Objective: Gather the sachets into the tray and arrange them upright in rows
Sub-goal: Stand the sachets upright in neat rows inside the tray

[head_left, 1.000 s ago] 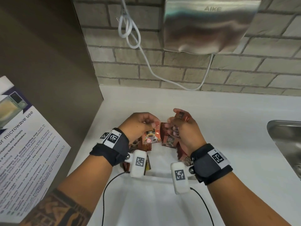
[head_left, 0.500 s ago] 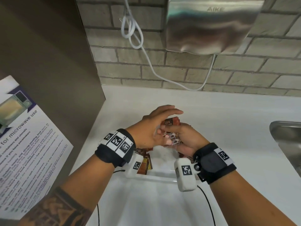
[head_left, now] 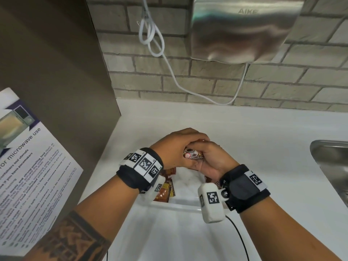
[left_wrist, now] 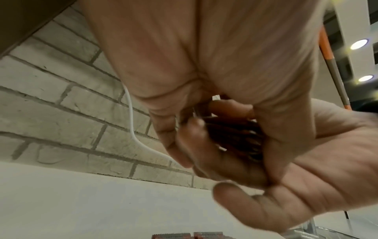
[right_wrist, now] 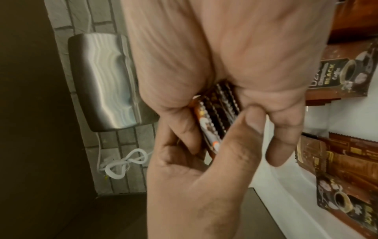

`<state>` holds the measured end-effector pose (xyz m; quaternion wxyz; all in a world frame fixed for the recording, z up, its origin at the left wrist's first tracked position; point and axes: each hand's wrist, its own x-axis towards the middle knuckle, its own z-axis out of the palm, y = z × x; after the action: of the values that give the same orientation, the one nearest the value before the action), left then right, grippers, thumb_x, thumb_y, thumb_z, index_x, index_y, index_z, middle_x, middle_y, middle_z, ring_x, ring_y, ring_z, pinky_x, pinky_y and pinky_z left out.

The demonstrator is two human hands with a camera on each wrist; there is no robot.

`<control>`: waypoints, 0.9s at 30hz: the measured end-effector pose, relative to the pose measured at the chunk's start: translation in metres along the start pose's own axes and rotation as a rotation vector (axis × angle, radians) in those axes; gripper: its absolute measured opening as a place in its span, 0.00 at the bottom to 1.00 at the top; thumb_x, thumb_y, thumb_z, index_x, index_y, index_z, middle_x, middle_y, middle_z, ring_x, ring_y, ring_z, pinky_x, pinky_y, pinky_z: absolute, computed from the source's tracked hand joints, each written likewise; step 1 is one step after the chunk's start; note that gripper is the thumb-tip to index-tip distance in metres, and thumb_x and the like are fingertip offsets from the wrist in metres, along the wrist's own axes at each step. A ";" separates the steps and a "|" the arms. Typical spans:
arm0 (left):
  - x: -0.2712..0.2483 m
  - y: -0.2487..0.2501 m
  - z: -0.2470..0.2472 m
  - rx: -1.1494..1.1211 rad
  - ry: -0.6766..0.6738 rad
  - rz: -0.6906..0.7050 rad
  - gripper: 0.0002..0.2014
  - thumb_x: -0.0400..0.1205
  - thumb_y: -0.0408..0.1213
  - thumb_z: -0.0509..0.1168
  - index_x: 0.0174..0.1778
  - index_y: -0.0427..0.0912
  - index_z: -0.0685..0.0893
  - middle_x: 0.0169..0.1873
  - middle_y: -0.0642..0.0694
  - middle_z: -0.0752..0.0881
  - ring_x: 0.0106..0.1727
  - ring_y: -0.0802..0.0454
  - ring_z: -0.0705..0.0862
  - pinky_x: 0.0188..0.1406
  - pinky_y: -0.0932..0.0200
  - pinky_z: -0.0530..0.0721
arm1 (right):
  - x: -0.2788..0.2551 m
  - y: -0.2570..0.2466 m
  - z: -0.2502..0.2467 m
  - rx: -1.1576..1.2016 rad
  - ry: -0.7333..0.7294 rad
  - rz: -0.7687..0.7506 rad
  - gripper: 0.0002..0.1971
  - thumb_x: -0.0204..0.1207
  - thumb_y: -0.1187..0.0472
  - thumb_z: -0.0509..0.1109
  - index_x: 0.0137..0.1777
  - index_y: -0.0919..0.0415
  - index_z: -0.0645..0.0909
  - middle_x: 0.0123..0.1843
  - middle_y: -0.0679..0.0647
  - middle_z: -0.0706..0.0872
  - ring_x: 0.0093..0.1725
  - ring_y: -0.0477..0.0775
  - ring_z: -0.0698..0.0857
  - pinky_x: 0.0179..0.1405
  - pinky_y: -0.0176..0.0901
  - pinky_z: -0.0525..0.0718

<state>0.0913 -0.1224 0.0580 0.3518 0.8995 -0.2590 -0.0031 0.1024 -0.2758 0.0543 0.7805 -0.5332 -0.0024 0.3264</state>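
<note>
both hands [head_left: 194,153] around sachets [head_left: 193,155]; one "black coffee" [right_wrist: 331,71]

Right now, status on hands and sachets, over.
Left hand and right hand both clamp one stack of brown coffee sachets above the white plastic tray. Loose sachets along tray's sides. Nothing blocking.
</note>
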 end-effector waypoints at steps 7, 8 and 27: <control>0.002 -0.010 -0.008 0.089 0.072 -0.070 0.40 0.70 0.33 0.79 0.79 0.55 0.75 0.69 0.51 0.80 0.68 0.52 0.81 0.69 0.56 0.80 | 0.000 -0.001 -0.011 -0.321 0.168 -0.200 0.10 0.81 0.60 0.74 0.58 0.64 0.87 0.54 0.60 0.93 0.57 0.65 0.90 0.61 0.62 0.85; 0.003 -0.008 -0.010 0.061 0.081 -0.094 0.45 0.69 0.35 0.81 0.82 0.57 0.71 0.71 0.52 0.79 0.69 0.54 0.80 0.69 0.60 0.79 | -0.001 -0.002 -0.011 -0.310 0.170 -0.210 0.10 0.81 0.60 0.74 0.58 0.65 0.87 0.54 0.62 0.93 0.58 0.67 0.90 0.63 0.64 0.85; 0.011 0.002 0.007 -1.115 0.216 -0.350 0.16 0.88 0.32 0.64 0.73 0.41 0.80 0.52 0.40 0.88 0.55 0.45 0.88 0.52 0.48 0.91 | -0.011 -0.018 -0.019 -0.688 0.485 -0.482 0.12 0.80 0.57 0.74 0.62 0.52 0.81 0.56 0.48 0.85 0.52 0.48 0.85 0.45 0.35 0.81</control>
<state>0.0980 -0.1335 0.0558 0.7899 0.6035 -0.0289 -0.1053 0.1100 -0.3012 0.0650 0.5904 -0.8053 -0.0514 -0.0171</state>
